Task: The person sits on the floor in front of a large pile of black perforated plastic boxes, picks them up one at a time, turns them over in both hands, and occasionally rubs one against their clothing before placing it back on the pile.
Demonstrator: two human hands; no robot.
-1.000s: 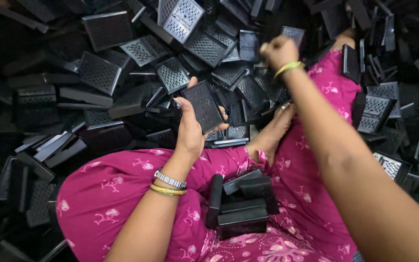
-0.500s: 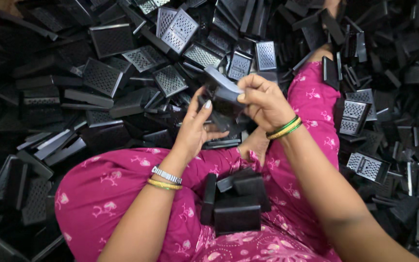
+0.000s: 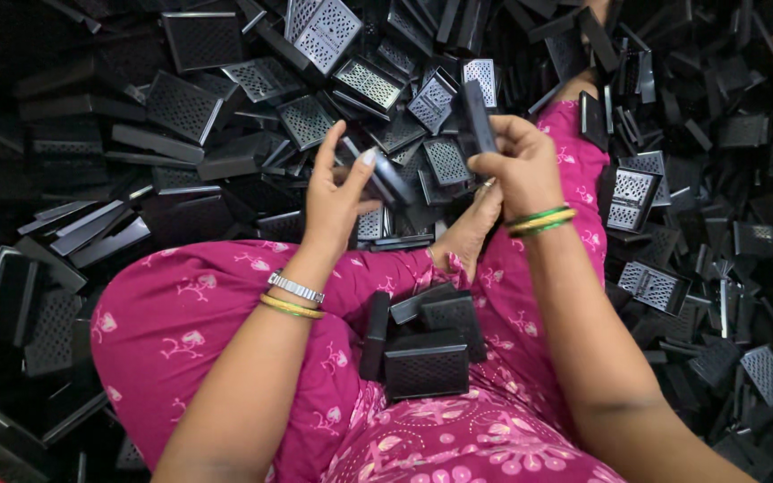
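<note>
Hands have parted: right hand (image 3: 519,161) keeps the black panel (image 3: 475,119), left hand (image 3: 336,195) seemingly another.

Both forearms reach forward from the bottom of the view and converge above the lap. The left hand (image 3: 337,201) is raised with its back toward the camera, index finger and thumb extended upward and spread, the other fingers curled inward in a loose grip. The right hand (image 3: 519,165) sits just beside it, slightly higher, fingers curled tight in a closed grip, wrist bent inward. The two hands are near each other, not touching.
</note>
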